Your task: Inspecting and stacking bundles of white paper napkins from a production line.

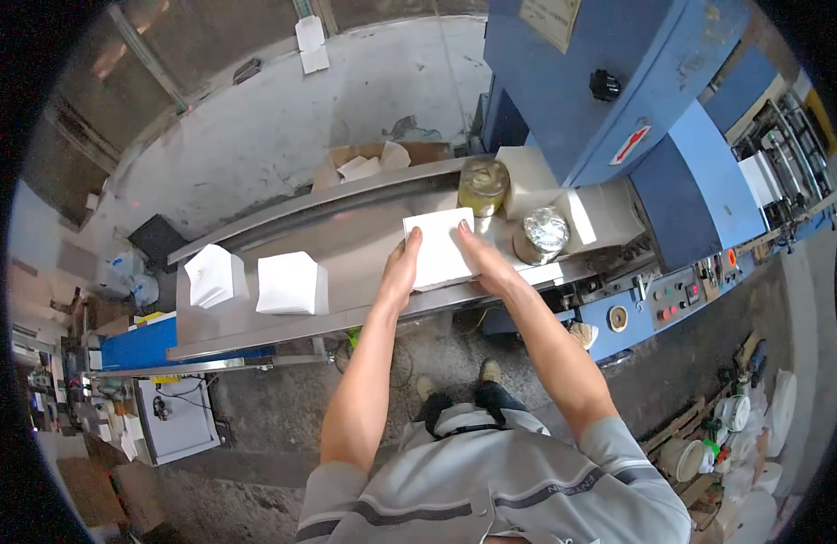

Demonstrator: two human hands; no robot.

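Forearms (358, 385) extended, left hand (400, 272) and right hand (490, 263) clasping white stack (442, 250), thumbs (415, 238) uppermost, fingers perhaps beneath

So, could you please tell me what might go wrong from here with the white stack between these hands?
First, the white stack might slip or spread if the grip of the left hand or right hand loosens, since they hold it from opposite sides. Second, a swing to the right could bump the yellowish round container or the silver-topped container, both standing close by on the metal table.
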